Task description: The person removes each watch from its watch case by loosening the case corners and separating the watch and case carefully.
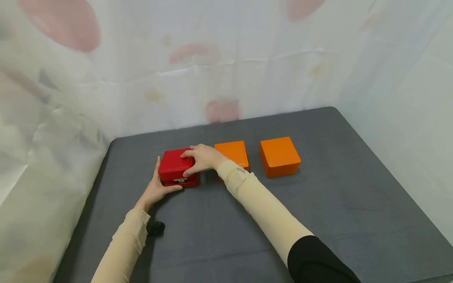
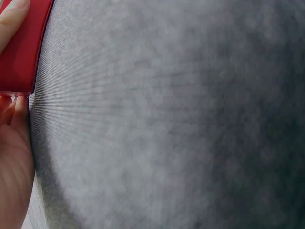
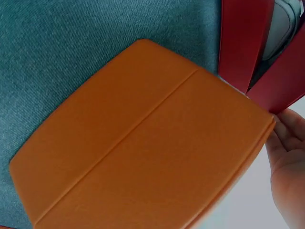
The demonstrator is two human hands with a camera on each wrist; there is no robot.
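Note:
A red box (image 1: 173, 165) with a small metal latch on its front stands on the grey table (image 1: 318, 204), left of centre. My left hand (image 1: 155, 188) holds its left side, with the thumb at the front lower edge. My right hand (image 1: 201, 157) grips the lid from the right, fingers on top and thumb at the front. In the right wrist view the red box (image 3: 243, 38) shows a gap between lid and base, with pale lining inside. In the left wrist view, the left hand (image 2: 12, 157) lies against the red box (image 2: 21, 47).
Two orange boxes stand closed to the right: one (image 1: 234, 152) just behind my right wrist, the other (image 1: 279, 156) further right. The near orange box (image 3: 143, 152) fills the right wrist view. A small black object (image 1: 156, 228) lies by my left forearm. Pale curtains enclose the table.

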